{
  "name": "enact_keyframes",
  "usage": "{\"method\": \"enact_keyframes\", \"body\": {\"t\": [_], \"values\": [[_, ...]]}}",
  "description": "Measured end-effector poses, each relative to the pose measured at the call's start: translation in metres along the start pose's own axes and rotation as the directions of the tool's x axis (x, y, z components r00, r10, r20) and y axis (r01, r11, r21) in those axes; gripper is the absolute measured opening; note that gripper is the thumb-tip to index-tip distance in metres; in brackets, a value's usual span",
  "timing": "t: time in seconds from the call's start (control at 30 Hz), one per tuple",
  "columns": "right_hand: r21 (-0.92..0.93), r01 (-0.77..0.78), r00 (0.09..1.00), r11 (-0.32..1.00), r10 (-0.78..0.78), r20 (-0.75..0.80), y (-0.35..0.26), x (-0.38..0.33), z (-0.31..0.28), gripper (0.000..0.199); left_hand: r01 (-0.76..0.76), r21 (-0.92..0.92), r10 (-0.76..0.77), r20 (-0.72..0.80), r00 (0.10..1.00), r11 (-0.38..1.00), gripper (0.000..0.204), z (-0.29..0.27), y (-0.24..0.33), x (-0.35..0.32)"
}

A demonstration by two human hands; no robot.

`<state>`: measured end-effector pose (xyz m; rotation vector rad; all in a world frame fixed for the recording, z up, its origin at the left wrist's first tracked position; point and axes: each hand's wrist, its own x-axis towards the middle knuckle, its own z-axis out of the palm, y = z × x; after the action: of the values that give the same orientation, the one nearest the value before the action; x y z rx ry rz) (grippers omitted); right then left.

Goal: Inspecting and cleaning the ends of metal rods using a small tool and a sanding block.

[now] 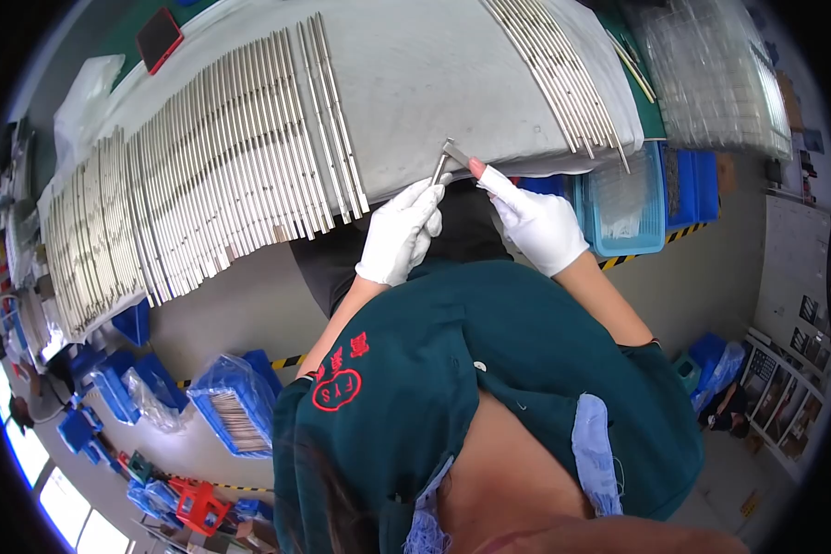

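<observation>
My left hand, in a white glove, pinches the lower end of a short metal rod at the near edge of the grey-covered table. My right hand, also gloved, with one bare fingertip, touches a small metal piece at the rod's top end. Long rows of thin metal rods lie side by side on the table to the left of my hands. A second fan of metal rods lies to the right.
A blue crate with clear bags stands under the table's right end. Stacked clear plastic trays sit at the far right. A blue bin of rods wrapped in plastic and more blue bins stand on the floor at left. A red phone lies far left.
</observation>
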<state>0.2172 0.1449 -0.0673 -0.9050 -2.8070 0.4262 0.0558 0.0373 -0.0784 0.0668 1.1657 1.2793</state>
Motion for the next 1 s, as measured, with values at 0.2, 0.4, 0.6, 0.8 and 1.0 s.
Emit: {"method": "enact_keyframes", "body": {"t": [0.2,0.4,0.6,0.8,1.0], "values": [[0.081,-0.025,0.999,0.996,0.026,-0.018,-0.005,0.006,-0.003,0.044,0.016,-0.012,-0.015,0.034,0.999,1.0,0.032,-0.001,-0.001,0.0],[0.09,-0.091,0.993,0.992,0.084,0.08,-0.002,0.011,-0.007,0.045,0.037,0.012,-0.037,0.048,0.998,0.999,0.031,0.0,0.002,0.001],[0.191,-0.312,0.934,0.931,0.263,0.242,0.021,-0.002,-0.025,0.042,0.002,0.043,-0.004,0.033,0.999,0.999,0.031,-0.003,0.002,-0.001],[0.048,-0.003,0.997,0.999,-0.001,0.083,0.012,0.0,-0.021,0.05,0.01,0.054,-0.012,0.04,0.999,0.998,0.031,-0.003,0.004,0.0],[-0.208,0.083,0.981,0.975,-0.043,0.19,0.002,0.021,-0.015,0.043,-0.046,0.157,0.05,-0.027,0.998,0.986,0.029,-0.001,-0.001,0.0]]}}
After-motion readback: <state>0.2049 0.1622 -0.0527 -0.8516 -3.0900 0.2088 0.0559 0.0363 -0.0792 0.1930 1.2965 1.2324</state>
